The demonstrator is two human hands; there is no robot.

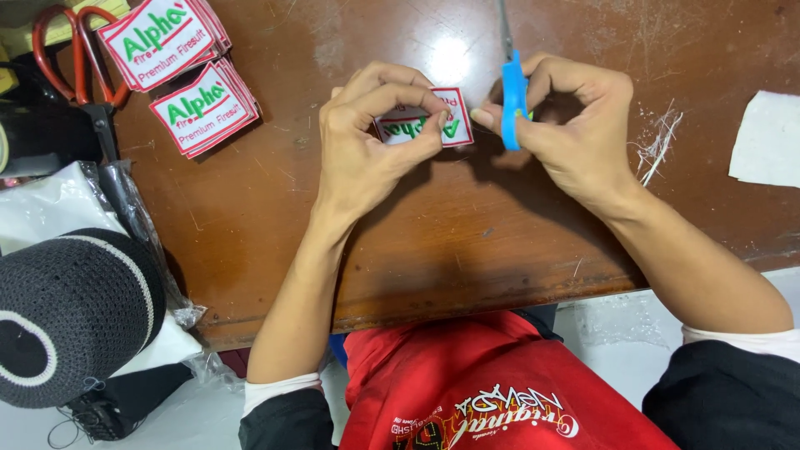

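My left hand [367,142] pinches a small white embroidered patch [412,127] with a red border and green lettering, holding it just above the brown wooden table [467,233]. My right hand [567,125] grips blue-handled scissors [512,96], whose metal blades point away from me toward the table's far side. The right fingertips touch the patch's right edge. Much of the patch is hidden under my left fingers.
Two stacks of matching patches [187,71] lie at the far left. Red-handled scissors [79,67] rest beside them. A black knitted cap [71,312] sits on plastic wrap at left. Thread scraps [658,142] and a white cloth piece [767,137] lie at right.
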